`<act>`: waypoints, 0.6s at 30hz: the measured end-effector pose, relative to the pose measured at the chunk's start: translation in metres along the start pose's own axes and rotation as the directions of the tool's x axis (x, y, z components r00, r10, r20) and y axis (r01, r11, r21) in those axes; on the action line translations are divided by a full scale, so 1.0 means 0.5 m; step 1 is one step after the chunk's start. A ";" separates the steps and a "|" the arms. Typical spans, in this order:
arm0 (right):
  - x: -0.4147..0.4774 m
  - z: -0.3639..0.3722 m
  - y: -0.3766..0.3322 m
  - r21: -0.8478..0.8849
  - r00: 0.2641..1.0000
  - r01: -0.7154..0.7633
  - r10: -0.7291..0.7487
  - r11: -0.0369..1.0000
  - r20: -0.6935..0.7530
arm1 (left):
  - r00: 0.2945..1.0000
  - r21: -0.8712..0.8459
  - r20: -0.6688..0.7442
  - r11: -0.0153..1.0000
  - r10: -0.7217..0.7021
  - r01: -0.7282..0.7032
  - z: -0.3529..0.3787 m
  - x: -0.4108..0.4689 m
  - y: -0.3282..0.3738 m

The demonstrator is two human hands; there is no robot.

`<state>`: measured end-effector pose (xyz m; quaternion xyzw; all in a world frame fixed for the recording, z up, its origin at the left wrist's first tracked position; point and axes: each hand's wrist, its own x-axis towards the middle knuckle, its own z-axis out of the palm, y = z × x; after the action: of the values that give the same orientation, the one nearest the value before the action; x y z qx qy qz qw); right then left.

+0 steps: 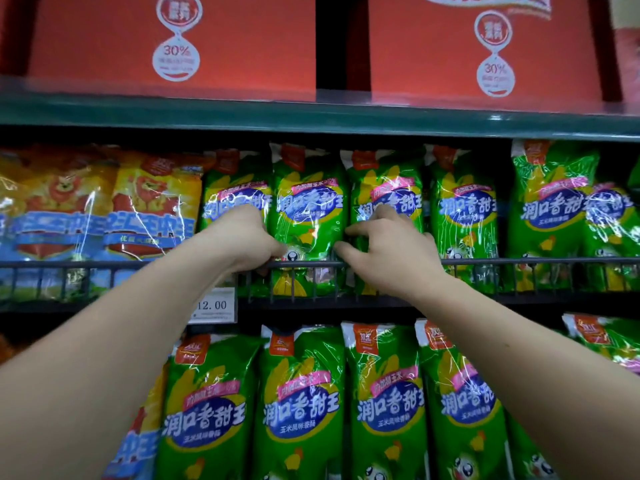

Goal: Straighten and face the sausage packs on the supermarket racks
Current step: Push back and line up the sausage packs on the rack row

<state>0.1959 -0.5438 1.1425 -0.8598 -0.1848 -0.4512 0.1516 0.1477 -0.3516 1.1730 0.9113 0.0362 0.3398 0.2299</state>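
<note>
Supermarket rack, middle shelf (pixel 519 262): left hand (pixel 247 239) and right hand (pixel 388 247) pinch opposite edges of upright green sausage pack (pixel 308 216), fingers curled, behind wire rail.

Supermarket: stocked racks (pixel 311 263), price tag (pixel 213 305).

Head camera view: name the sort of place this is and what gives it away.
Most likely a supermarket aisle. Tiered shelves hold rows of identical green sausage packs behind a wire front rail, a price tag reads 12.00, and red cartons sit on the top shelf.
</note>
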 end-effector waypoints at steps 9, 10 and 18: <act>0.001 0.007 0.014 0.049 1.000 0.031 -0.031 0.998 -0.001 | 0.960 0.116 -0.234 0.984 0.156 -0.132 0.018 -0.012 -0.030; 0.000 0.009 0.015 0.047 0.999 0.032 -0.032 0.998 -0.007 | 0.964 0.187 -0.207 0.974 0.168 -0.130 0.016 -0.014 -0.029; -0.038 0.011 0.035 0.034 0.985 0.143 -0.139 0.989 -0.098 | 0.982 0.421 -0.075 0.898 0.175 -0.128 0.018 -0.006 -0.012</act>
<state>0.1978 -0.5602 1.1222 -0.8187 -0.2472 -0.4974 0.1457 0.1516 -0.3508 1.1625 0.9189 0.0490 0.3913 0.0020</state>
